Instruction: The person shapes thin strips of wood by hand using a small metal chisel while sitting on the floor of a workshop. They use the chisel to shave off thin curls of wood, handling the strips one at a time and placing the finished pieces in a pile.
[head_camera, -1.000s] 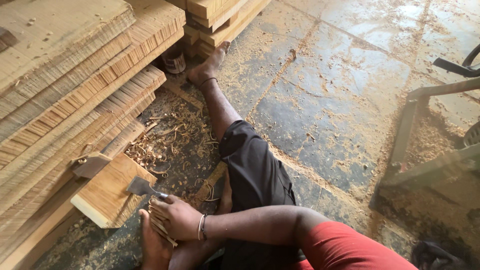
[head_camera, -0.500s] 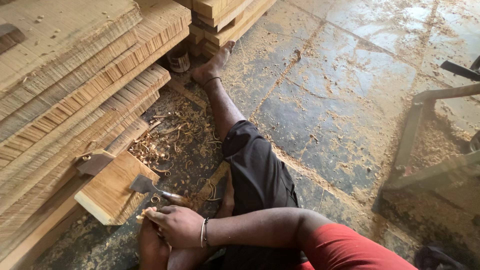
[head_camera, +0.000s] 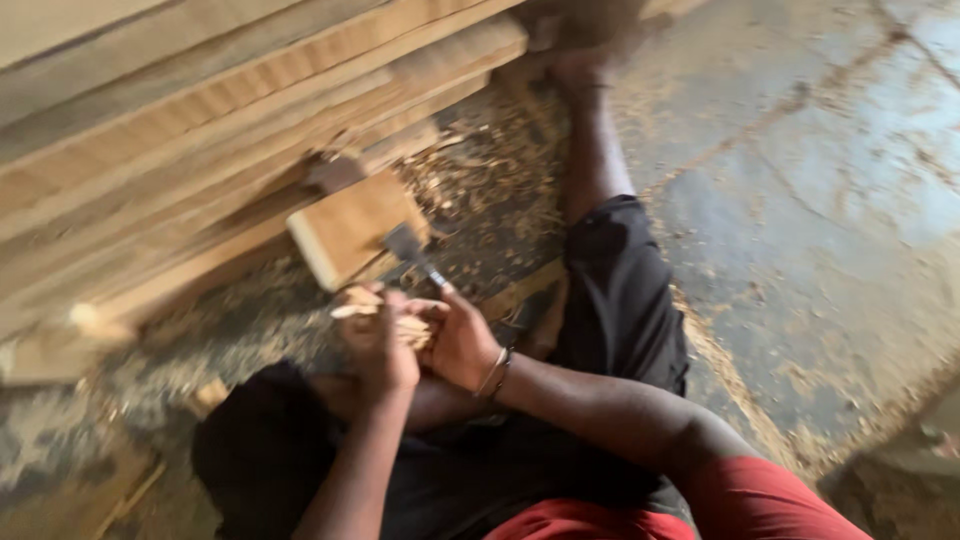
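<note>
Sitting on the floor (head_camera: 800, 230), the person wraps both the left hand (head_camera: 378, 340) and right hand (head_camera: 462, 342) tightly around a chisel (head_camera: 410, 247), its blade touching the small wood block (head_camera: 350, 225) propped against stacked planks (head_camera: 200, 130) so it stays put.

The stacked planks of pale tan wood (head_camera: 200, 130) showed fine striped grain. The short wooden block (head_camera: 350, 228) was light yellow-brown. The chisel's flat metal blade (head_camera: 405, 243) was dull grey. Shorts (head_camera: 620, 290) were black, the sleeve (head_camera: 790, 505) red, the stone floor (head_camera: 830, 200) mottled grey-brown.
</note>
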